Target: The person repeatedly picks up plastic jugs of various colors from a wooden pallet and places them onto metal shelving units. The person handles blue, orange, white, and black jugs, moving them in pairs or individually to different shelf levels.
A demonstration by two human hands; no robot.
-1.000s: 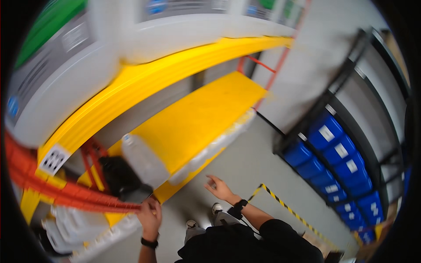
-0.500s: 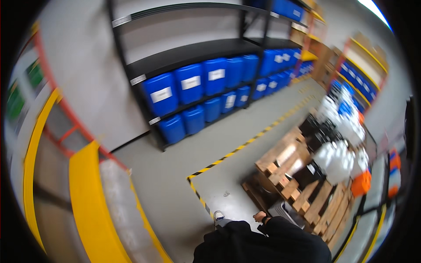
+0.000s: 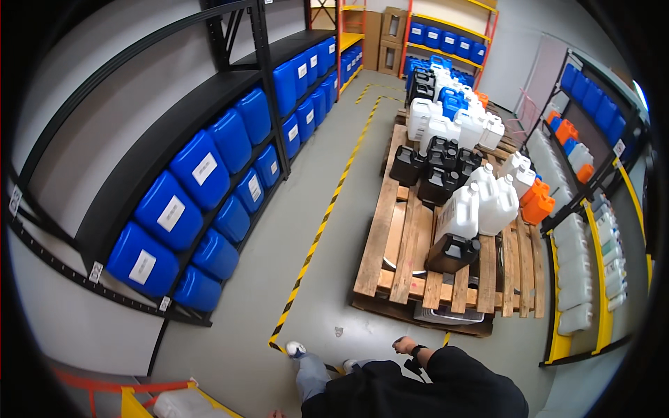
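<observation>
My right hand [image 3: 404,345] hangs in front of the pallet's near edge, a black band around its wrist. Its fingers look loosely curled in, and nothing shows in them. Only a sliver of my left hand [image 3: 277,414] shows at the lower edge, its fingers hidden. Nearest to the right hand is the wooden pallet [image 3: 387,237]. On it stand a black jerrycan [image 3: 451,255], white jerrycans [image 3: 458,212], more black ones [image 3: 440,182] and orange ones [image 3: 536,203]. A grey crate [image 3: 449,317] is partly hidden beneath the pallet's slats.
To the left, a black rack [image 3: 132,181] holds two rows of blue jerrycans [image 3: 200,169]. Yellow-black floor tape [image 3: 317,247] runs between rack and pallet. At right stands a rack with clear containers [image 3: 575,279]. A red-yellow frame [image 3: 132,400] is at lower left; a red-orange rack [image 3: 449,52] stands far back.
My view has swung to the right, bringing the pallet nearer the middle. The yellow frame at left has mostly slid out of view. A bit of my left hand now shows.
</observation>
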